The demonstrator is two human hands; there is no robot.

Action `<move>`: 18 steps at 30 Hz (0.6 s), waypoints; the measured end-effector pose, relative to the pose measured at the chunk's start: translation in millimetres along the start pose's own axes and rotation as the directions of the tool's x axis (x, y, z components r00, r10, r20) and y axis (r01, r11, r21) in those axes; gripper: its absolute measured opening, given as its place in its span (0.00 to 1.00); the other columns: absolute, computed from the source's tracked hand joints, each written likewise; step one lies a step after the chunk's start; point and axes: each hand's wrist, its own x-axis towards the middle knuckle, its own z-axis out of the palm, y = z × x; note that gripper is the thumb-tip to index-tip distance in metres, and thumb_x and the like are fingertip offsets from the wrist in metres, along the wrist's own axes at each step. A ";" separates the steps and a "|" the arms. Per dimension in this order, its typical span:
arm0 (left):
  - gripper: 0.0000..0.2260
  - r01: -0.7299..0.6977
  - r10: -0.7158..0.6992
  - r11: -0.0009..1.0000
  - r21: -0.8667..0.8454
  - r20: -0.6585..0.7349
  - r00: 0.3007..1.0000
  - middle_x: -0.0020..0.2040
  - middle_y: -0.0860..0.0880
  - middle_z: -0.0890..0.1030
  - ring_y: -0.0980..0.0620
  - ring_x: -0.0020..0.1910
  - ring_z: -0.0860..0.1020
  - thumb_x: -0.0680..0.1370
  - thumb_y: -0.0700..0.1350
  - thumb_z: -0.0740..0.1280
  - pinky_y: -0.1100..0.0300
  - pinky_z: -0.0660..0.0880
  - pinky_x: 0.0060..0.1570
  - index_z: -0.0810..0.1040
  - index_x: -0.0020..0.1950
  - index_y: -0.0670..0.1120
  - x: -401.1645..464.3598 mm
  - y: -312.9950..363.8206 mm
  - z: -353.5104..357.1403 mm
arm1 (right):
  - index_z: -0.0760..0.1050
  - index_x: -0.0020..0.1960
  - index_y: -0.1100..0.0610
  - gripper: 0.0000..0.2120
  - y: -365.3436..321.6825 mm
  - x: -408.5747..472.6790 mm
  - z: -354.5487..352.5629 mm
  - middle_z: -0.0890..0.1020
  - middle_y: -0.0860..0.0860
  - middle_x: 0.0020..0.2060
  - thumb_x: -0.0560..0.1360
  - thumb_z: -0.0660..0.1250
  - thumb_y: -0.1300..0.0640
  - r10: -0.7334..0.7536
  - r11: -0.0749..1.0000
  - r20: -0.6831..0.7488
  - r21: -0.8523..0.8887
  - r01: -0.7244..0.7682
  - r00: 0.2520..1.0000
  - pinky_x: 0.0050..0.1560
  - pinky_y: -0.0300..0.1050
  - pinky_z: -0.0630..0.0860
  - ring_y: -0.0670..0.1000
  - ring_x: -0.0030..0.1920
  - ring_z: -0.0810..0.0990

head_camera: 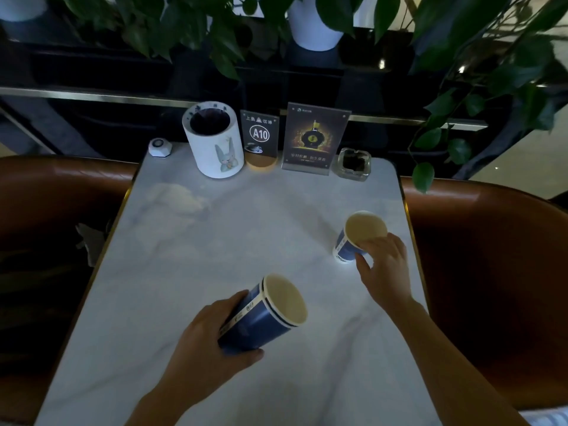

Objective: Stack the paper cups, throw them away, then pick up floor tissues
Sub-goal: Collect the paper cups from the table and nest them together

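Your left hand (pixel 209 339) is wrapped around a blue paper cup stack (pixel 261 315), held tilted above the near middle of the white marble table (pixel 215 226). The open mouth faces up and to the right, and two rims show at the top, one nested inside the other. Your fingers close round the lower body of the stack, thumb along the near side.

Your right hand (pixel 384 265) is closed on a single blue cup (pixel 356 238) at the right side of the table, close to the right edge. That cup leans, its mouth tipped toward you and its base touching or just above the tabletop; you cannot tell which. Your fingers grip it from the near right side, at the rim and wall. The two cups are well apart.

At the far end of the table stand a white cylindrical holder (pixel 212 139) with a rabbit picture, a small white call button (pixel 159 146) to its left, a table number sign (pixel 260 136) marked A10 on a round wooden base, an advert stand (pixel 313 139) and a glass ashtray (pixel 355 164) at the far right.

A crumpled tissue (pixel 89 241) lies off the left edge of the table, down beside the brown seat (pixel 46 195). Green plants (pixel 461 56) hang over the far side.
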 end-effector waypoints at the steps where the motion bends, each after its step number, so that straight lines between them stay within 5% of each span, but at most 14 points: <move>1: 0.40 -0.004 0.004 1.000 -0.002 0.002 1.000 0.55 0.69 0.75 0.63 0.54 0.76 0.58 0.59 0.79 0.64 0.73 0.49 0.67 0.68 0.64 1.1 0.1 -0.6 | 0.82 0.47 0.61 0.12 -0.7 0.8 0.1 0.85 0.56 0.41 0.64 0.77 0.66 -0.008 1.000 -0.003 -0.011 0.008 1.000 0.56 0.55 0.75 0.60 0.46 0.81; 13: 0.42 -0.015 0.014 1.000 -0.025 -0.042 0.999 0.56 0.68 0.76 0.63 0.55 0.76 0.58 0.60 0.78 0.62 0.75 0.51 0.67 0.70 0.62 -30.4 -3.7 -6.8 | 0.79 0.51 0.58 0.10 -27.1 -24.6 -22.4 0.85 0.55 0.47 0.70 0.74 0.61 0.093 0.991 0.003 0.101 -0.093 0.996 0.51 0.48 0.77 0.58 0.52 0.79; 18: 0.42 -0.014 0.012 1.000 -0.021 -0.058 0.998 0.56 0.68 0.75 0.63 0.54 0.76 0.59 0.59 0.79 0.63 0.74 0.51 0.66 0.70 0.62 -54.9 -7.4 -9.7 | 0.79 0.48 0.59 0.08 -43.4 -48.8 -40.0 0.84 0.55 0.42 0.70 0.74 0.61 0.039 0.994 -0.026 0.104 -0.036 0.999 0.47 0.42 0.72 0.56 0.43 0.80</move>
